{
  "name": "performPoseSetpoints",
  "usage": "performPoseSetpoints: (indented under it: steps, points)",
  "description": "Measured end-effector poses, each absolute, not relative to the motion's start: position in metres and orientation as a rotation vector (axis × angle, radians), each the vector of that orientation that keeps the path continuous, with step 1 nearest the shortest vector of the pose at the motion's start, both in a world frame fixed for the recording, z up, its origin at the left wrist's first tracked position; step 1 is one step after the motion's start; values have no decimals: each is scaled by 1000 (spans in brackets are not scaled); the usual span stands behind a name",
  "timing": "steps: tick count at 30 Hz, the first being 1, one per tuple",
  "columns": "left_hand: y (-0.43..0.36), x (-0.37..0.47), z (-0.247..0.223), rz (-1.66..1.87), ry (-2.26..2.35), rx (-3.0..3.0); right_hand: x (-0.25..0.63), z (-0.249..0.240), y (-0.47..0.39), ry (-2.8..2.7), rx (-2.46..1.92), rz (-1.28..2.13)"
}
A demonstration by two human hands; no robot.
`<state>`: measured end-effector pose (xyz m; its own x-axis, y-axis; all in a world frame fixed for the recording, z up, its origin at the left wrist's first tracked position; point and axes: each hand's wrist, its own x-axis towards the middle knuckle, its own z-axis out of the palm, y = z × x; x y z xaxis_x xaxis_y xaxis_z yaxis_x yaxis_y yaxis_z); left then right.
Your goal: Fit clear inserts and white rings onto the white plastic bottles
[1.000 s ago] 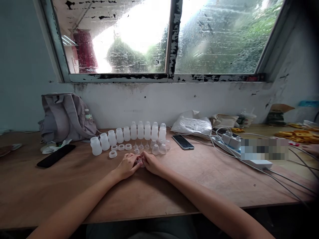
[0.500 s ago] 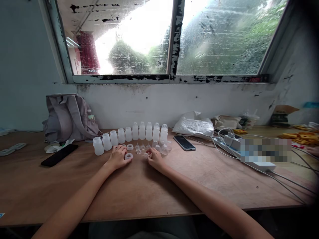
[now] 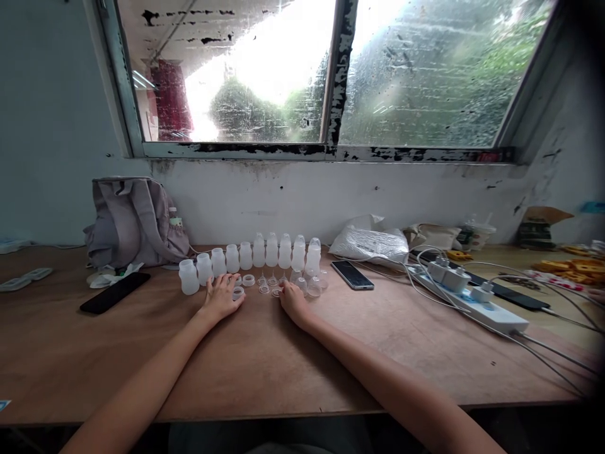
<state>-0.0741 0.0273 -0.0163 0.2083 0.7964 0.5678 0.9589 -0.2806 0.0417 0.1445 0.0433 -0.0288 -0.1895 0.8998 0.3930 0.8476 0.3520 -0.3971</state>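
My left hand (image 3: 221, 299) lies on the table with its fingers spread, over and beside the white bottle rings; its thumb is by the nearest ring (image 3: 238, 292). Another ring (image 3: 248, 280) sits just past its fingers. My right hand (image 3: 295, 304) has its fingers curled at the row of clear bottle nipples (image 3: 263, 287); what its fingertips pinch, if anything, is hidden. Clear dome caps (image 3: 314, 288) stand to its right. Behind both hands runs a curved row of frosted baby bottles: open ones (image 3: 189, 277) on the left, capped ones (image 3: 285, 251) on the right.
A black phone (image 3: 115, 293) and a grey backpack (image 3: 135, 221) are on the left. To the right lie another phone (image 3: 352, 275), a silver packet (image 3: 371, 241) and a white power strip (image 3: 494, 314) with trailing cables. The table's front edge (image 3: 265, 417) is close to me.
My left hand has shifted slightly left and its fingers have spread further. My right hand's fingers have moved a little forward among the nipples. The whole view has shifted slightly.
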Motion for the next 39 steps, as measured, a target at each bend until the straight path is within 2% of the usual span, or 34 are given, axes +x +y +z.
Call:
performPoseSetpoints:
  steps: [11, 28, 31, 39]
  points:
    - [33, -79, -23, -693, -1721, -2159, 135, -15, 49, -2114, -1661, 117]
    - [33, -78, -25, -656, -1751, -2175, 133, -19, 58, -2107, -1686, 79]
    - [33, -78, -25, -671, -1727, -2179, 136, -5, 61, -2120, -1615, 37]
    - [33, -79, -23, -667, -1733, -2206, 113, 70, 121, -2195, -1430, -35]
